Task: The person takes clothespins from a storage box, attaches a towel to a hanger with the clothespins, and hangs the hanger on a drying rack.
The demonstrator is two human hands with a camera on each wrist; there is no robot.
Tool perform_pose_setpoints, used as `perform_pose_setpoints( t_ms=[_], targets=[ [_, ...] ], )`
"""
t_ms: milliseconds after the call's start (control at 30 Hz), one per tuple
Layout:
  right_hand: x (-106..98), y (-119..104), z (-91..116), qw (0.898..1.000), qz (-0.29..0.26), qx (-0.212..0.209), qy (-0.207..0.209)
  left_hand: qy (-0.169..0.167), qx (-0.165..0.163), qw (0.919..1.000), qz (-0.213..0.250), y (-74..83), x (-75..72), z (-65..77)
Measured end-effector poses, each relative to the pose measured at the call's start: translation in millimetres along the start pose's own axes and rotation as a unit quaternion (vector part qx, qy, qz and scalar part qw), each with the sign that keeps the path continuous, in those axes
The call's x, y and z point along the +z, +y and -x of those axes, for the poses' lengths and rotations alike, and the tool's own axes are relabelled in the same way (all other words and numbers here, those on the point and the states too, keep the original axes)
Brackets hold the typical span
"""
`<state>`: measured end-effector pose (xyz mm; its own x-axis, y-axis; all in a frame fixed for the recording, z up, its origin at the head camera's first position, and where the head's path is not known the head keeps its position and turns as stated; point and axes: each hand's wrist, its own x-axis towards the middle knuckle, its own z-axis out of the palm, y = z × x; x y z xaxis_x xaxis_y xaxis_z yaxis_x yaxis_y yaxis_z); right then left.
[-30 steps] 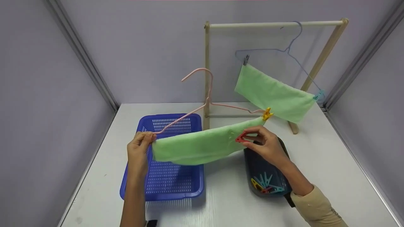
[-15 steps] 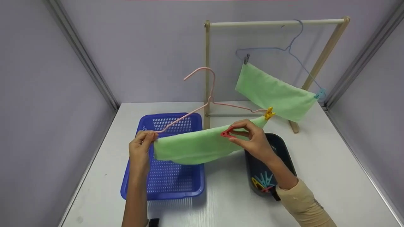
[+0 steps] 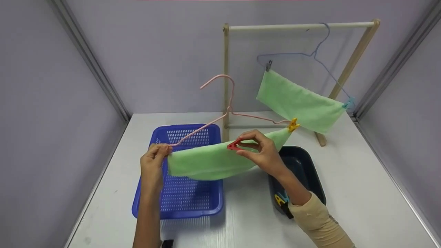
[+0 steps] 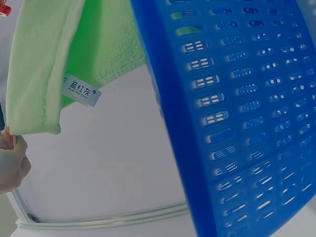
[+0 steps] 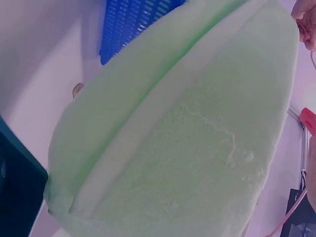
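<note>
My left hand (image 3: 151, 165) pinches the left end of a pink clothes hanger (image 3: 203, 126) together with a corner of a green towel (image 3: 203, 162). A yellow clothespin (image 3: 293, 125) fixes the towel's other corner to the hanger's right end. Between thumb and fingers, my right hand (image 3: 263, 153) holds a red clothespin (image 3: 234, 145) in front of the towel's upper edge. The towel hangs folded over; in the left wrist view its white label (image 4: 81, 90) shows. At the right wrist view's edge, the red clothespin (image 5: 308, 120) is only partly visible.
Below the towel lies a blue perforated basket (image 3: 215, 206). A dark tray (image 3: 306, 162) with several clothespins, partly covered by my right arm, stands to its right. Behind, a wooden rack (image 3: 225, 44) carries a blue hanger (image 3: 286, 54) with another green towel (image 3: 299, 100) clipped on.
My right hand has moved left along the towel with the red clothespin, toward my left hand. The left hand, hanger and towel have hardly moved.
</note>
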<state>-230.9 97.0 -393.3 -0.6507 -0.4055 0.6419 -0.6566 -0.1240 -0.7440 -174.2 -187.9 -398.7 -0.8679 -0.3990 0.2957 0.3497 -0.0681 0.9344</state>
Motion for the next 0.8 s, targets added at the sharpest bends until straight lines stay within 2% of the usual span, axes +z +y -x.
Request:
perform_pose_setpoints(
  t_ms=[333, 467, 667, 800],
  targets=[
    [6, 3, -5, 1.0, 0.007, -0.022, -0.005, -0.002, 0.004, 0.9999, 0.015, -2.6, 3.1, -1.4],
    [6, -3, -5, 1.0, 0.02, -0.019, 0.005, -0.014, 0.006, 0.9997, 0.019, -4.1, 6.9, -2.8],
    [12, -19, -12, 0.999, 0.031, -0.022, -0.001, -0.007, 0.003, 0.9998, 0.019, -3.4, 7.3, -3.4],
    [15, -10, -15, 0.999, 0.024, -0.03, -0.001, -0.006, -0.002, 0.9998, 0.019, -2.7, 7.6, -3.8]
  ],
)
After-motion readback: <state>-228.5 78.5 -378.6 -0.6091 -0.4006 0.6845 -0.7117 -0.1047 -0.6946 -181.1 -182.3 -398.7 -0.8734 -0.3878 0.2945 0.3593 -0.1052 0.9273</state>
